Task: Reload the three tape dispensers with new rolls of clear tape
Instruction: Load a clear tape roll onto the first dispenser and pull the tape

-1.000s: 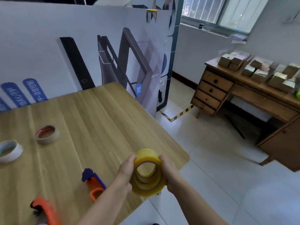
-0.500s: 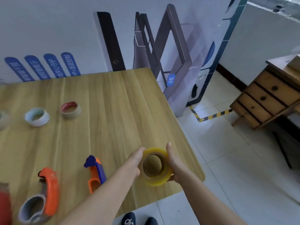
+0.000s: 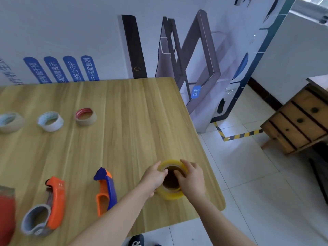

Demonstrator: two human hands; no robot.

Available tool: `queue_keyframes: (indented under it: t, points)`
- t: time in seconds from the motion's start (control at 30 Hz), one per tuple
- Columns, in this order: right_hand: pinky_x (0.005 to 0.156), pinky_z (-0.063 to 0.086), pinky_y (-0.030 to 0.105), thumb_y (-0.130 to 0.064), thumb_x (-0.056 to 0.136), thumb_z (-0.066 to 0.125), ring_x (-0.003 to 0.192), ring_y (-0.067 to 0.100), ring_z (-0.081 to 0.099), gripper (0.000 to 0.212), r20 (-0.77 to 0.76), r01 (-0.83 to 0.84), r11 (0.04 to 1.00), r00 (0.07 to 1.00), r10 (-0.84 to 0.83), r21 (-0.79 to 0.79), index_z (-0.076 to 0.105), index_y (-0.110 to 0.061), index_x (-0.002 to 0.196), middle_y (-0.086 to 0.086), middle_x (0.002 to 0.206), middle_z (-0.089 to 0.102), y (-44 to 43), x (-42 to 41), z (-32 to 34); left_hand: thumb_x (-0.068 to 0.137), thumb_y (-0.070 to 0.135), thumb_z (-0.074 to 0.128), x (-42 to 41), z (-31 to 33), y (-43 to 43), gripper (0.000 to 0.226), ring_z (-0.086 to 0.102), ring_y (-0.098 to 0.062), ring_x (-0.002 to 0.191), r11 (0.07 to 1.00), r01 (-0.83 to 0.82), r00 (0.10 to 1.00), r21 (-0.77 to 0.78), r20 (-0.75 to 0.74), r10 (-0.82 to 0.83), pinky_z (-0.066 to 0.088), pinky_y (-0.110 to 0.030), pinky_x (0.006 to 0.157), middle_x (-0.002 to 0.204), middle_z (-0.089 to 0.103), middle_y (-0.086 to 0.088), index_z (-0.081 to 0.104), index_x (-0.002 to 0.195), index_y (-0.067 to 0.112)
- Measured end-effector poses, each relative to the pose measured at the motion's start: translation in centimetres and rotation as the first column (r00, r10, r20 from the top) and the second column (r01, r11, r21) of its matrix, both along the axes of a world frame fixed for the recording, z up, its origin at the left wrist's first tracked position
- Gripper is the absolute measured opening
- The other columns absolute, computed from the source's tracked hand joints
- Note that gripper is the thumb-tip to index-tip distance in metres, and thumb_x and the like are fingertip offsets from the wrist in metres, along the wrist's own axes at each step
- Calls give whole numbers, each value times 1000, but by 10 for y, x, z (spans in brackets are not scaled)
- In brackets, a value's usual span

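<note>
Your left hand (image 3: 154, 178) and right hand (image 3: 192, 176) both grip the yellowish tape roll (image 3: 171, 197), right of the blue-and-orange tape dispenser (image 3: 108, 189).

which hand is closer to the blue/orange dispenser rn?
Left. The left hand grips the left side of the tape roll, just right of the blue-and-orange dispenser and not touching it. The right hand holds the roll's right side, farther away.

The scene was lit brightly and evenly by soft daylight; the brightest patch was found at the upper right. Pale glare was thrown on the floor tiles (image 3: 229, 129). Edge lines were bowed by the wide lens, and the red object (image 3: 6, 215) at left was blurred.
</note>
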State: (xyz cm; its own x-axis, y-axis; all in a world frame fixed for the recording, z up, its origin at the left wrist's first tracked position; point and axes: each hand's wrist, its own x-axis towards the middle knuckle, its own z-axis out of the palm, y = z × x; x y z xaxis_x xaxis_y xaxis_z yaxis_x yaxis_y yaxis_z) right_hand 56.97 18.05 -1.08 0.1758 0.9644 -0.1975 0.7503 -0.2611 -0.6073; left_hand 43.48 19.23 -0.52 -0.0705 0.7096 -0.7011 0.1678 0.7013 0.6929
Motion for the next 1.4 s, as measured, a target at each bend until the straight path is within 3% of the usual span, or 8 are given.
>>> queue_keyframes:
  t: [0.23,0.37,0.43,0.6,0.77,0.93,1.07,1.4]
  points:
    - [82,45,29,-19,80,70,99,21,58,8,145,-278,856,960,238,435,77,-18,84,-4,92,72,-7,-12,36,85,27,56,-13,38,1,22,65,-27,78,988,24,983,150,-181,3,52,-34,63,86,68,-7,67,98,14]
    - [93,43,35,-34,87,59,100,8,57,37,-40,-348,856,919,391,383,69,-9,60,-2,69,71,-13,-16,62,88,22,61,-37,71,5,16,61,-21,63,997,-41,999,65,-26,43,49,-25,45,77,62,-7,61,100,11]
    - [98,37,27,-51,84,51,98,6,57,49,-53,-430,816,873,485,387,69,-11,65,-2,76,70,-15,-18,79,90,26,60,-49,88,2,19,61,-22,67,999,-35,999,32,22,35,50,-28,45,84,62,-9,59,105,13]
    - [53,30,21,-48,88,60,53,5,38,39,-240,-532,774,747,620,342,48,-23,60,-12,52,42,-21,-41,123,80,75,43,-79,129,-20,64,62,-18,53,995,-93,974,22,211,87,49,-26,44,62,62,-5,61,80,14]
    - [57,33,30,-45,96,50,59,8,39,41,-457,-503,772,623,636,389,52,-16,67,-12,59,41,-35,-65,166,64,88,37,-97,151,-46,95,64,-24,109,947,-202,961,250,237,142,48,-46,98,110,72,-9,65,117,14]
    - [74,47,47,-51,96,42,78,35,55,55,-627,-516,781,490,605,351,62,0,103,23,89,63,-50,-87,198,60,85,54,-104,172,-83,93,66,-22,107,767,-395,906,506,355,232,51,-45,94,115,70,-6,57,126,19]
    - [86,52,39,-47,98,43,88,23,63,43,-754,-506,804,382,534,312,68,-12,105,26,104,65,-54,-112,214,61,73,68,-108,185,-106,84,62,-28,109,573,-414,910,707,340,238,52,-50,91,121,61,-11,50,125,21]
    - [90,54,55,-25,89,57,105,38,67,32,-911,-672,692,63,408,263,69,-8,114,22,111,70,-61,-165,230,59,82,58,-169,225,-126,80,63,-27,107,761,-450,889,467,314,334,53,-46,85,114,68,-7,62,117,26]
